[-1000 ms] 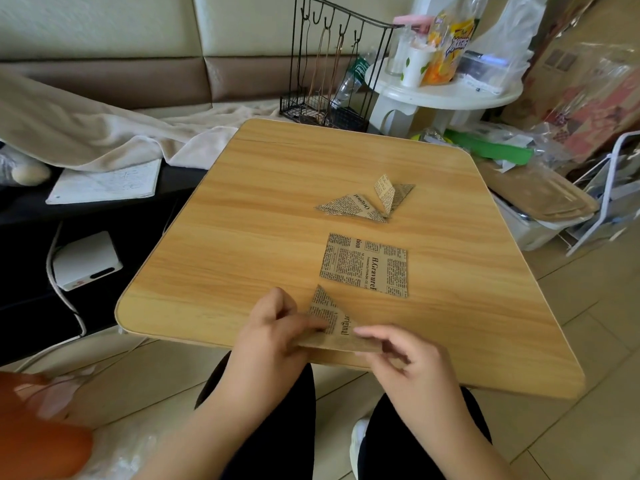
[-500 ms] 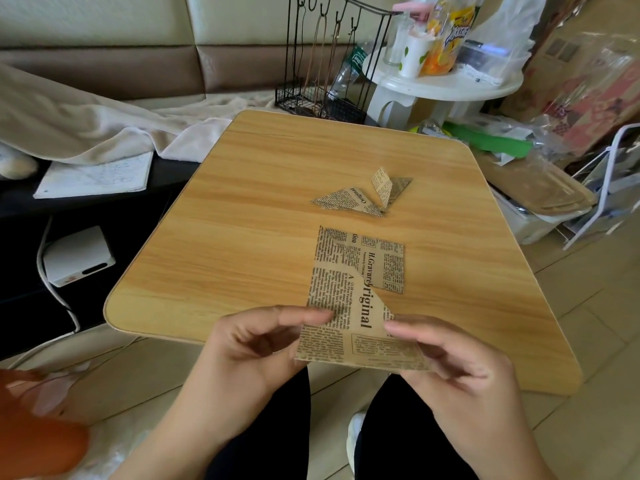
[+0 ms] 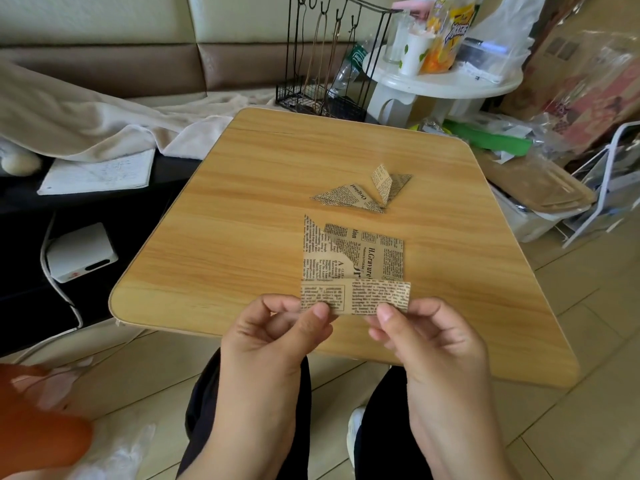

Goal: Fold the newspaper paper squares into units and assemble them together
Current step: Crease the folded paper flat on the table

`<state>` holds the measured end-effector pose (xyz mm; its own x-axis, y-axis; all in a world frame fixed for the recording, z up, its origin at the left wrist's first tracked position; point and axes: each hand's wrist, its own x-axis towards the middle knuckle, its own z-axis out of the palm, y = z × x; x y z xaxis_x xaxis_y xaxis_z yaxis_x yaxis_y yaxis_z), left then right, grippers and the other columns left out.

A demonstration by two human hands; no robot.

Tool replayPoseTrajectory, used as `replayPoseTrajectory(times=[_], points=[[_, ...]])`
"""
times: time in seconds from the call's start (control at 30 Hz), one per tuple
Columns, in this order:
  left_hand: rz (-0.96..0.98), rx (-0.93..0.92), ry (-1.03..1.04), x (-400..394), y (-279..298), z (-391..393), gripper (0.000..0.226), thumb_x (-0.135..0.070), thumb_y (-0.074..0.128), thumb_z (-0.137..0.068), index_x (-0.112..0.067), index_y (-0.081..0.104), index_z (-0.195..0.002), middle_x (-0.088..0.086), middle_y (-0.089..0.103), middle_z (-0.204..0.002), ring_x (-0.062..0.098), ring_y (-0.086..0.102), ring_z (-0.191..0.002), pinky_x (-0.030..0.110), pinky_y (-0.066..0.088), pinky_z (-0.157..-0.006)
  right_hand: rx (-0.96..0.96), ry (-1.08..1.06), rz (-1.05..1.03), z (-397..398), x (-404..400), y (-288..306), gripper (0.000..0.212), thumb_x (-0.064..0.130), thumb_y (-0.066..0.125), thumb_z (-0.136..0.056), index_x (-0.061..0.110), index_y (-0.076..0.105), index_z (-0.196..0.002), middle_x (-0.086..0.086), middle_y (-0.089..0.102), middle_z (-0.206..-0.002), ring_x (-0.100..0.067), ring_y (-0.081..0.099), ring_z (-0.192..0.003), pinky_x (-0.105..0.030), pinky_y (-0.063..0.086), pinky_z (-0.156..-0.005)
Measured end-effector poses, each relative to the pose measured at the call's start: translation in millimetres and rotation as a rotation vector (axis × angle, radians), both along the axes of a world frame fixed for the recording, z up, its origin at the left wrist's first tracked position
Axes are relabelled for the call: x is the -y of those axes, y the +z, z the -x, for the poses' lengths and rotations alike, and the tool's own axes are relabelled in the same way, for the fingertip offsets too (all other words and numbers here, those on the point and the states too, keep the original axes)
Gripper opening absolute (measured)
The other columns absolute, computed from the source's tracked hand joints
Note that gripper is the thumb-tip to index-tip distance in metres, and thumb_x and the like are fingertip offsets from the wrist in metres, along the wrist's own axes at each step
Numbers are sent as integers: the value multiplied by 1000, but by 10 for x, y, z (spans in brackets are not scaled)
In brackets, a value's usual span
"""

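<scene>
Left hand: the left hand (image 3: 277, 337) sits low in the frame, just left of centre, with fingers curled; thumb and forefinger are pinched together on the left part of the lower edge of the held paper.
Right hand: the right hand (image 3: 426, 337) is low and just right of centre, fingers curled in the same way, thumb and forefinger clamped on the right part of that same lower edge.
Held paper: the partly folded newspaper square (image 3: 349, 292) is lifted above the near edge of the table, at the centre of the frame. Its bottom strip is folded up into a band across the front, and a triangular flap rises from its upper left side.
Flat square: a second newspaper square (image 3: 381, 251) lies flat on the table just behind the held one, partly hidden by it.
Folded units: two folded triangular units (image 3: 360, 197) lie touching each other farther up the table, right of centre, one with a flap standing up.
Table: the wooden table (image 3: 225, 220) fills the middle of the frame.
Surroundings: a black wire rack (image 3: 322, 98) stands beyond the far edge at top centre; a white round stand (image 3: 446, 84) with a cup and packets is at upper right; a beige cloth (image 3: 104, 126) lies at upper left.
</scene>
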<state>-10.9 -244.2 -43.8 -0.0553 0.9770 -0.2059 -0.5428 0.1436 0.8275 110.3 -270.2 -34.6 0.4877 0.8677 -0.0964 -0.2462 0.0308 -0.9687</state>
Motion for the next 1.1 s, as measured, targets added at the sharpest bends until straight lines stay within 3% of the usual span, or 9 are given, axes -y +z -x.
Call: replayPoseTrajectory(times=[0.13, 0.3, 0.43, 0.63, 0.87, 1.03, 1.1], points=[[44, 37, 53, -24, 27, -45, 33, -8, 70, -59, -16, 49, -83, 15, 72, -71, 20, 71, -67, 23, 56, -59, -128, -9, 33, 28, -32, 23, 13, 4, 68, -71, 6, 59, -79, -10, 73, -73, -17, 70, -67, -21, 56, -61], [72, 9, 20, -45, 1, -40, 27, -11, 69, -62, -10, 59, -88, 14, 73, -75, 17, 71, -67, 20, 55, -58, -239, 5, 77, 20, -43, 62, 23, 3, 68, -72, 9, 58, -91, -11, 73, -75, -17, 71, -64, -20, 55, -56], [81, -2, 13, -34, -37, -34, 17, -12, 68, -63, -10, 62, -79, 12, 73, -72, 16, 71, -64, 20, 55, -57, -206, -13, 115, 33, -52, 36, 22, 3, 69, -74, 10, 59, -93, -10, 74, -75, -16, 72, -65, -19, 54, -54], [82, -20, 53, -32, -70, -46, 21, -12, 68, -63, -8, 60, -82, 13, 72, -69, 18, 71, -63, 20, 55, -59, -151, -55, 124, 72, -62, -4, 20, 3, 70, -78, 8, 61, -94, -10, 74, -73, -18, 73, -66, -18, 53, -54], [94, 4, 48, -47, -96, -17, 19, -10, 67, -63, -10, 60, -81, 11, 71, -67, 17, 70, -61, 19, 54, -56, -208, -15, 128, 47, -70, -29, 18, 6, 66, -79, 11, 64, -96, -10, 74, -75, -18, 73, -67, -19, 55, -57], [117, -12, 49, -69, -150, 3, 20, -11, 67, -63, -9, 59, -81, 10, 71, -66, 16, 70, -61, 19, 54, -56, -116, 50, 176, -15, -107, -84, 19, 6, 68, -81, 16, 63, -96, -6, 75, -77, -18, 73, -70, -20, 55, -58], [122, -24, 42, -79, -186, 16, 21, -11, 68, -63, -7, 59, -82, 11, 71, -68, 16, 70, -61, 19, 54, -56, 7, 157, 241, -53, -160, -83, 18, 10, 70, -82, 19, 65, -96, -1, 76, -79, -13, 72, -70, -20, 53, -61]])
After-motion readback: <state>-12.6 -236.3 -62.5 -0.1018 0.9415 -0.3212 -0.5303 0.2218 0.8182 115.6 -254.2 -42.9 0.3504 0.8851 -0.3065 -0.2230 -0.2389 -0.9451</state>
